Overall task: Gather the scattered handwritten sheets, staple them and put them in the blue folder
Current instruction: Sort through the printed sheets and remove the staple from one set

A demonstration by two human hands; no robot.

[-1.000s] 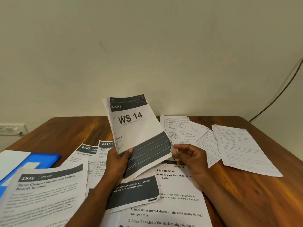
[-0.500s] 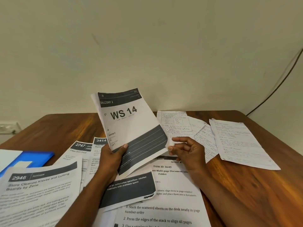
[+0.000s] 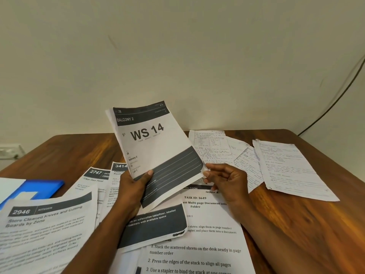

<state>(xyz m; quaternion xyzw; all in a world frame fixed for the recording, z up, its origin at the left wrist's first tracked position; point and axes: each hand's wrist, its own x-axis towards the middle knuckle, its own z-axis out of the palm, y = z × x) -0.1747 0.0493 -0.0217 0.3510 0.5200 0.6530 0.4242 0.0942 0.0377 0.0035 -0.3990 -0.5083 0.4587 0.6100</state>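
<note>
Three handwritten sheets lie spread on the far right of the wooden table: one (image 3: 212,149) nearest the middle, one (image 3: 247,167) partly under its neighbours, and the largest (image 3: 286,169) furthest right. The blue folder (image 3: 42,185) lies at the left edge, partly covered by white paper. My left hand (image 3: 132,190) grips the bottom of a printed "WS 14" sheet (image 3: 158,143) and holds it upright above the table. My right hand (image 3: 227,179) pinches that sheet's lower right corner. No stapler is in view.
Printed task sheets cover the near table: "2946" (image 3: 45,230) at the left, "2747" (image 3: 92,178) and "3414" (image 3: 118,171) behind my left arm, a dark-banded sheet (image 3: 156,228), and the "Task ID 3649" sheet (image 3: 197,252). A wall socket (image 3: 9,152) and a black cable (image 3: 335,99) are on the wall.
The "WS 14" sheet and both hands have drifted slightly left, and the view has shifted a little. Both grips on the sheet are unchanged.
</note>
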